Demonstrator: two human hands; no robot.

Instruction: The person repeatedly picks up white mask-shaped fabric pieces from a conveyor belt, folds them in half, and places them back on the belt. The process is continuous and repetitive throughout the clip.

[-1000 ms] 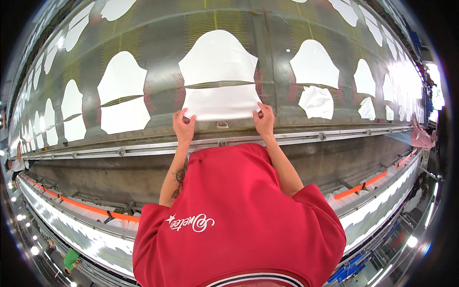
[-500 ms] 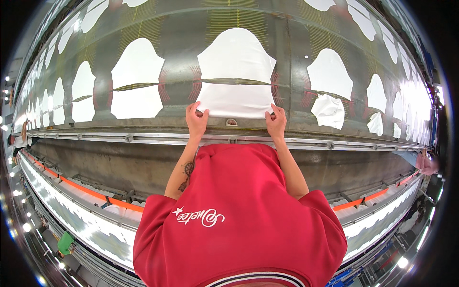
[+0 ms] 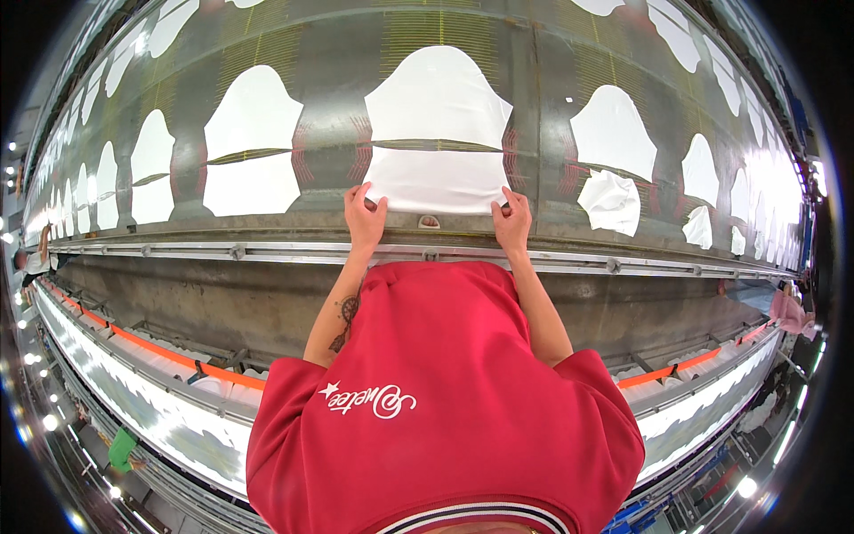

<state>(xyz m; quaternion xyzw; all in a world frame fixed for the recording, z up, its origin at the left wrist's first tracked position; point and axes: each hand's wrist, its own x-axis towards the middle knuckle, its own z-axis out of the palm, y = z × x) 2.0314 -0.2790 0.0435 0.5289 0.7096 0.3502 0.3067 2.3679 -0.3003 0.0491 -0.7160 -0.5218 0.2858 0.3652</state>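
A white fabric piece (image 3: pixel 436 181) lies on the long dark table right in front of me. My left hand (image 3: pixel 363 221) pinches its near left corner, thumb and fingers closed. At the near right corner, my right hand (image 3: pixel 511 221) has the same kind of pinch. The near edge runs fairly straight between both hands, with faint creases in the cloth. Beyond it lies a larger dome-shaped white fabric piece (image 3: pixel 439 100), flat, with a narrow dark gap between the two. Red and yellow guide lines on the table show around them.
To the right, a crumpled white fabric piece (image 3: pixel 610 203) overlaps the lower part of a flat one (image 3: pixel 614 133). More paired pieces (image 3: pixel 253 187) lie leftward. A metal rail (image 3: pixel 294 256) edges the table. Behind me stands another table with an orange strip (image 3: pixel 205 367). Other people are at both far ends.
The whole view has shifted very slightly. Both hands keep their pinch on the fabric corners, and the pieces lie as before.
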